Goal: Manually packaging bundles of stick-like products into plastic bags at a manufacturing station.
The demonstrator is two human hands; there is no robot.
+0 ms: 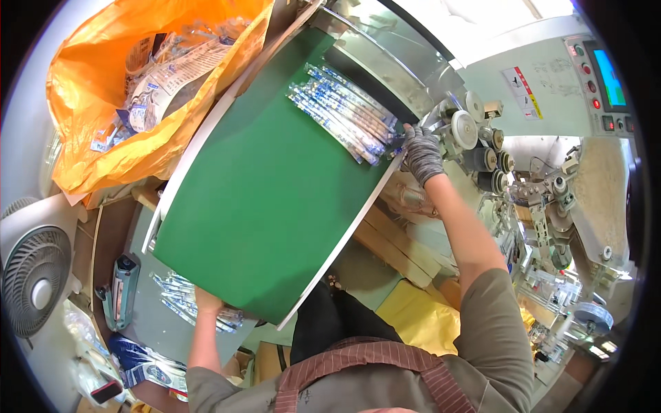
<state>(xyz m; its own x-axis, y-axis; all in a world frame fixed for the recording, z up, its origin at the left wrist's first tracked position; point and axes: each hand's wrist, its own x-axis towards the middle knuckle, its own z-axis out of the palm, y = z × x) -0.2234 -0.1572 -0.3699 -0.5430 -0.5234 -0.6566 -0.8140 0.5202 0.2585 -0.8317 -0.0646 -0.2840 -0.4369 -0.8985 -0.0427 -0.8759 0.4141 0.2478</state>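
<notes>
A row of thin sticks in blue-and-white printed wrappers (344, 113) lies side by side on the green conveyor belt (255, 199), toward its far right. My right hand (421, 153), in a grey knit glove, is at the belt's right edge beside the ends of these sticks. Its fingertips are partly hidden there, so their grip is unclear. Below the belt's near left end, my bare left hand (206, 301) is closed over a second bundle of wrapped sticks (177, 297) on a grey surface. The bundle shows on both sides of that hand; its fingertips are hidden.
An orange plastic bag (89, 158) of crumpled printed film hangs at the far left. Below it stands a grey fan (40, 279), near a teal-and-grey tool (122, 292). Machine rollers (464, 129) and a control panel (599, 86) are on the right. Yellow sheeting (420, 313) lies below.
</notes>
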